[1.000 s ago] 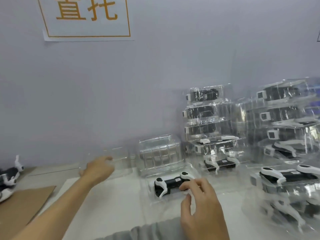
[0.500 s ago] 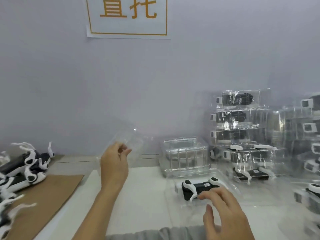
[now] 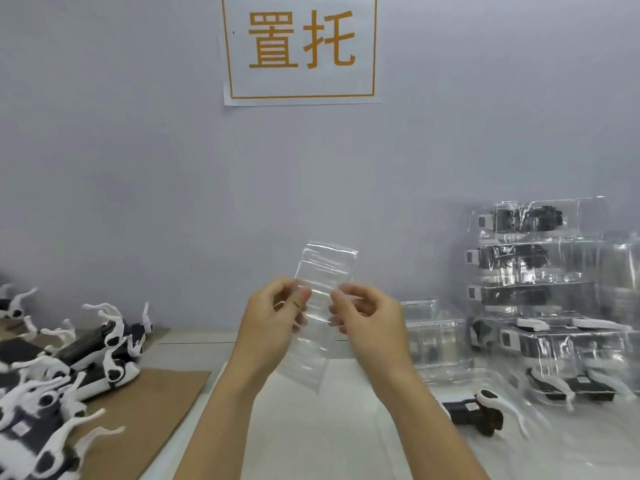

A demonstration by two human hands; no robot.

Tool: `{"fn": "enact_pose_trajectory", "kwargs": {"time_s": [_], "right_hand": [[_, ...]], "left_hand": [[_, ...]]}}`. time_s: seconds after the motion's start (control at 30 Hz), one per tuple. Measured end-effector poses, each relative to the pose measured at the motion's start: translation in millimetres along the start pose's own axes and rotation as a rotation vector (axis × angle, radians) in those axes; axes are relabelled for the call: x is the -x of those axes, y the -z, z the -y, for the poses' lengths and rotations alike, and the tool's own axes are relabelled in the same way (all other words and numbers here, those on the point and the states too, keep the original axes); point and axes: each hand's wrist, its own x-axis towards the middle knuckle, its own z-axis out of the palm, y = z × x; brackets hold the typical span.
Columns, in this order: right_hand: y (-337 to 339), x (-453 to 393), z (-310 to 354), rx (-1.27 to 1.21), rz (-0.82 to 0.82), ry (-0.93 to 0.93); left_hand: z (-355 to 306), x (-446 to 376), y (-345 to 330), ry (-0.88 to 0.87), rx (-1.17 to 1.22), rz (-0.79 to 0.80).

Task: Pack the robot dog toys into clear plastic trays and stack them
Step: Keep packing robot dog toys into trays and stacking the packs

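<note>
The setting is a packing station in a small factory or assembly workshop. A plain pale grey wall (image 3: 138,168) carries a white paper sign with an orange border and two orange Chinese characters (image 3: 300,50), marking the workstation. On the white work table (image 3: 346,445), a sheet of brown cardboard (image 3: 149,410) holds a heap of identical black-and-white robot dog toys (image 3: 69,368). To the right, a tall stack of clear plastic trays holding packed toys (image 3: 533,271) stands against the wall, beside a stack of empty clear plastic trays (image 3: 436,337).
</note>
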Motion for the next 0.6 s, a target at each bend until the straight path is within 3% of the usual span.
{"fn": "enact_pose_trajectory", "kwargs": {"time_s": [0.2, 0.4, 0.6], "right_hand": [[5, -4, -23, -0.087, -0.014, -0.056], [19, -7, -27, -0.123, 0.020, -0.088], [26, -10, -24, 0.008, 0.183, -0.125]], "left_hand": [[6, -1, 2, 0.053, -0.098, -0.006], [3, -1, -1, 0.081, -0.165, -0.123], [-7, -6, 23, 0.007, -0.361, -0.219]]}}
